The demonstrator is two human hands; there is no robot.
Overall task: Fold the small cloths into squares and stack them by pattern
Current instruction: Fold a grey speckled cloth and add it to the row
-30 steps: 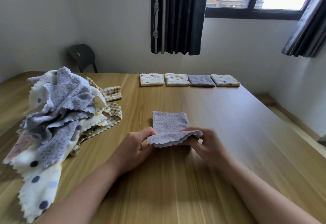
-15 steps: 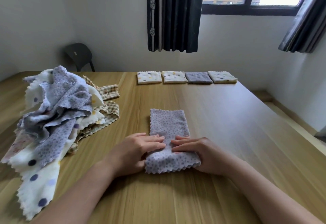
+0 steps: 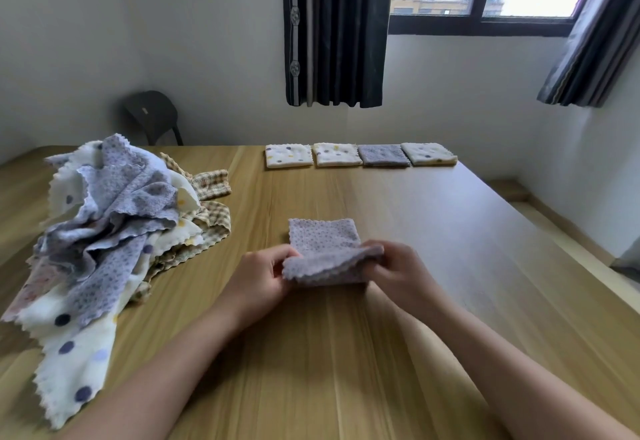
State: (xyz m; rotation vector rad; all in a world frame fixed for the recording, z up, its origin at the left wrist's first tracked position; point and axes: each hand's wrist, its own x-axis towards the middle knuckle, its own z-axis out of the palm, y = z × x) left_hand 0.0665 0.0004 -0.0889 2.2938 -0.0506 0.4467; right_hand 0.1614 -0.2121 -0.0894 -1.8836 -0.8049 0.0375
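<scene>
The person holds a purple dotted cloth (image 3: pixel 325 244) near the middle of the wooden table (image 3: pixel 433 249). The left hand (image 3: pixel 261 275) pinches its near left corner and the right hand (image 3: pixel 398 266) pinches its near right corner, so the near edge is lifted while the far part lies flat. Four folded squares (image 3: pixel 360 155) stand in a row at the far edge. A pile of unfolded cloths (image 3: pixel 104 232) lies at the left.

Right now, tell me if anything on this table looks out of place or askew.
Nothing stands out. The four folded squares sit in a straight row at the far edge, the unfolded heap lies loose on the left, and the left hand and right hand pinch the purple cloth mid-fold.
</scene>
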